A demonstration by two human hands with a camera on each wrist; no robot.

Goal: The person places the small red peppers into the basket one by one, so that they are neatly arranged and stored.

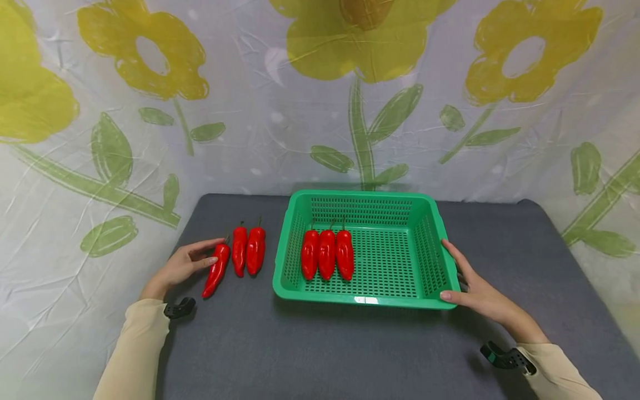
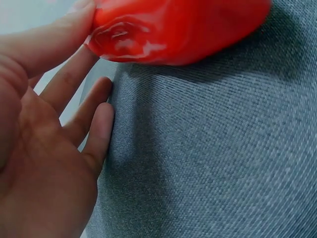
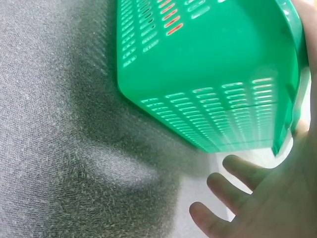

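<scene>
My left hand [image 1: 182,266] pinches a red chili pepper [image 1: 216,271] between thumb and forefinger near its stem end; the pepper lies slanted at the table's left. In the left wrist view the thumb and a finger meet at the pepper's [image 2: 178,29] end, with the other fingers loose. To its right two more red peppers [image 1: 255,251] lie side by side. My right hand [image 1: 477,291] holds the right front corner of a green plastic basket [image 1: 367,300], thumb and forefinger on the rim. Its other fingers [image 3: 233,193] extend apart from the basket wall. Three red peppers [image 1: 327,255] lie in a row inside, toward the left.
The dark grey cloth-covered table [image 1: 320,350] runs under everything. A pale curtain [image 1: 240,111] with yellow flowers hangs behind the table and along both sides. Each wrist wears a black strap [image 1: 507,357].
</scene>
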